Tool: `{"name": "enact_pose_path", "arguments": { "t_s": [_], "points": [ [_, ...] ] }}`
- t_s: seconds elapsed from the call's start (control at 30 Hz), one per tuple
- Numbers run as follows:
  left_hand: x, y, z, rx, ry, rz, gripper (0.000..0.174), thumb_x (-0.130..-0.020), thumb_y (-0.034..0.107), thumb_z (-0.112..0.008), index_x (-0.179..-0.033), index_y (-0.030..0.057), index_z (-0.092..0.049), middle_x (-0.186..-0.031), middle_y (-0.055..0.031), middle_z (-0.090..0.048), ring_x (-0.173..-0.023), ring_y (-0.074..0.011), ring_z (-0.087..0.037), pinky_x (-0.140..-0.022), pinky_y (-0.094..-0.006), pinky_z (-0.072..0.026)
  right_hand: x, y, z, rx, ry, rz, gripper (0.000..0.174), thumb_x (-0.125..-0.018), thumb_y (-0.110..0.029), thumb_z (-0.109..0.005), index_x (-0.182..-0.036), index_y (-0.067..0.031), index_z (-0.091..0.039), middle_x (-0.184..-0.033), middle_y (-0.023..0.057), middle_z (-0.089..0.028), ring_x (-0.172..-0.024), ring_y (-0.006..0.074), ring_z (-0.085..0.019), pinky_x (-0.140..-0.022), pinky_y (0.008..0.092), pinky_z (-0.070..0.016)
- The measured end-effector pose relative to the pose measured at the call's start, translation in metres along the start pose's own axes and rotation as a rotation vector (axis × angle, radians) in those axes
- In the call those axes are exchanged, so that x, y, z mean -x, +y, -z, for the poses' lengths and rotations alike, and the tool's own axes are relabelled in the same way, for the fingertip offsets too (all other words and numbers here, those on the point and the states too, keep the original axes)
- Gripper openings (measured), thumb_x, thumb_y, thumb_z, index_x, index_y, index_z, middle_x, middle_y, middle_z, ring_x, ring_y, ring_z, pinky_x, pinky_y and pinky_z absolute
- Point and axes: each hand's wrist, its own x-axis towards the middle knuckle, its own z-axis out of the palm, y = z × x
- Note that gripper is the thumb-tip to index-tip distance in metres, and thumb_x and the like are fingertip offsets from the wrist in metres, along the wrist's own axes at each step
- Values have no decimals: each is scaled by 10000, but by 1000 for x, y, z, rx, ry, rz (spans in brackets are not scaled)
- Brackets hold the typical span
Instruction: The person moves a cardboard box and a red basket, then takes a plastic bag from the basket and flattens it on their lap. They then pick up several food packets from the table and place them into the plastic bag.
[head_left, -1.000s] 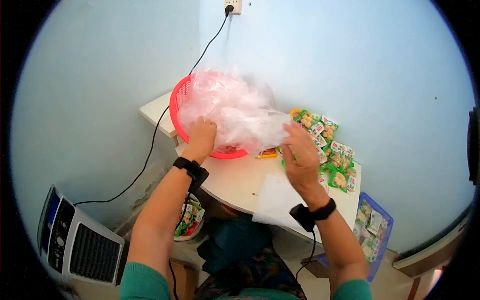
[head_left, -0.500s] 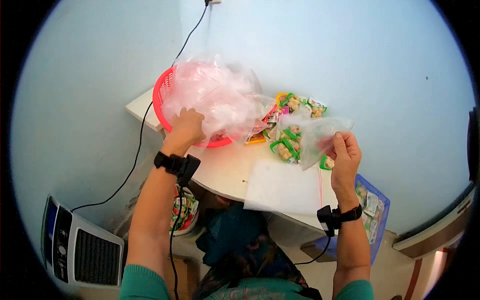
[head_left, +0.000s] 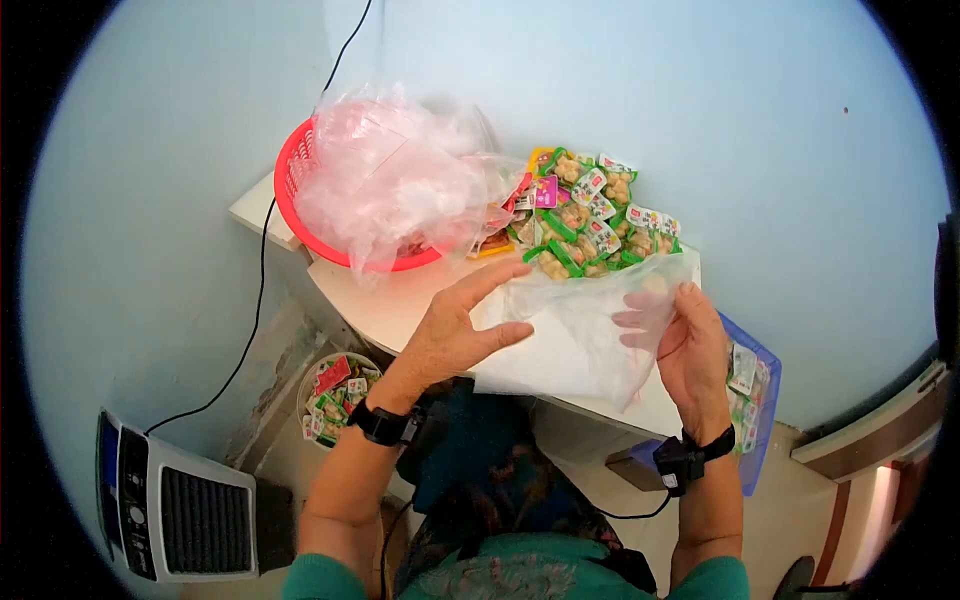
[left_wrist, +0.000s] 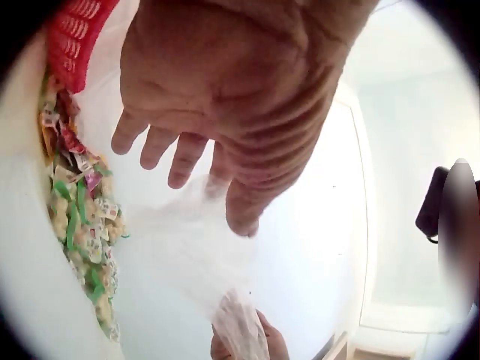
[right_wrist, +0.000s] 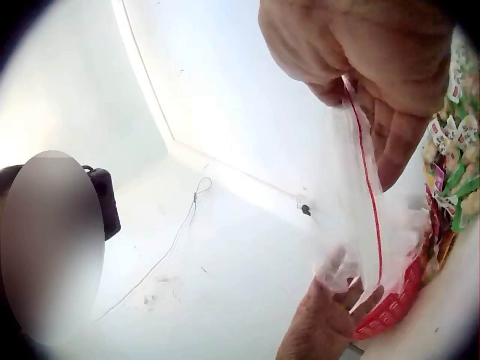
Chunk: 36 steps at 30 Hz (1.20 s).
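A clear zip bag with a red line along its mouth hangs over the front of the white table. My right hand pinches its right end between thumb and fingers, some of which show through the plastic. At the bag's left end, my left hand is spread, thumb and forefinger apart, fingertips right at the plastic. Just behind the bag lies a pile of green-edged snack packets with pale, lumpy contents. A white sheet lies partly hidden under the bag.
A red basket heaped with clear bags stands at the table's back left. On the floor are a bucket of packets, a blue crate with more packets, and a grey-and-black appliance with a cable.
My right hand has drawn a bag from the heap, over to the right and down towards me. My left hand has left the basket and come to the bag's left end.
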Motion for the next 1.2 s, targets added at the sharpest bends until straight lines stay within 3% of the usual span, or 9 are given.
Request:
{"name": "enact_pose_path", "arguments": {
  "t_s": [0.07,0.1,0.23,0.43,0.53,0.57,0.67,0.9,1.2],
  "points": [
    [4,-20,-9,179,31,34,398,-903,163,-698,-1267,25,-615,-1293,-109,-624,-1226,-192,-550,-1038,-330,-426,3,6,13,58,7,-1,243,-1026,-253,-462,-1055,-22,-532,-897,166,-683,-738,281,-697,-641,405,-591],
    [6,-9,-11,264,98,181,236,-978,192,-599,-1074,-5,-688,-1066,-97,-706,-1051,-189,-652,-931,-314,-511,2,10,21,100,7,21,233,-1029,-253,-461,-1029,-29,-529,-858,146,-668,-696,258,-681,-612,389,-583],
    [8,-11,-12,595,340,360,293,-1007,284,-557,-910,37,-680,-843,-56,-671,-804,-153,-679,-754,-306,-574,3,22,41,227,30,38,214,-1036,-244,-460,-966,-51,-520,-739,70,-600,-579,175,-611,-541,339,-555],
    [19,-13,-26,558,397,466,319,-1005,253,-551,-1204,6,-580,-1099,-113,-649,-1022,-195,-641,-863,-326,-554,4,24,42,175,127,-47,223,-1037,-255,-463,-935,-65,-521,-697,32,-545,-541,162,-560,-522,333,-539],
    [31,-16,-47,233,216,276,404,-964,141,-607,-1318,-25,-506,-1230,-121,-600,-1162,-189,-567,-937,-329,-518,5,24,40,103,108,-59,228,-1036,-263,-466,-929,-69,-524,-696,32,-544,-547,172,-571,-519,337,-535],
    [36,-11,-51,170,179,378,453,-917,41,-642,-1336,-46,-493,-1289,-117,-570,-1204,-176,-532,-966,-324,-497,5,25,39,71,91,-61,230,-1035,-266,-468,-928,-70,-525,-697,33,-546,-553,177,-580,-517,339,-534],
    [42,-22,-66,308,209,284,491,-892,109,-703,-1329,-32,-529,-1210,-128,-623,-1108,-197,-600,-915,-332,-540,8,24,31,12,122,-108,217,-1033,-260,-478,-941,-69,-522,-692,34,-547,-558,193,-603,-505,341,-524],
    [35,-7,-61,452,384,354,220,-981,146,-585,-1094,-32,-648,-944,-40,-677,-859,-102,-621,-813,-279,-527,14,33,29,35,100,-106,194,-1028,-240,-496,-959,-62,-528,-638,29,-526,-489,191,-574,-460,332,-487],
    [47,-17,-43,728,441,449,261,-1019,247,-517,-932,34,-640,-609,11,-526,-463,-80,-468,-424,-242,-395,18,40,46,188,156,-34,174,-1018,-208,-526,-934,-59,-556,-612,-20,-493,-441,76,-432,-412,237,-393]
  ]
}}
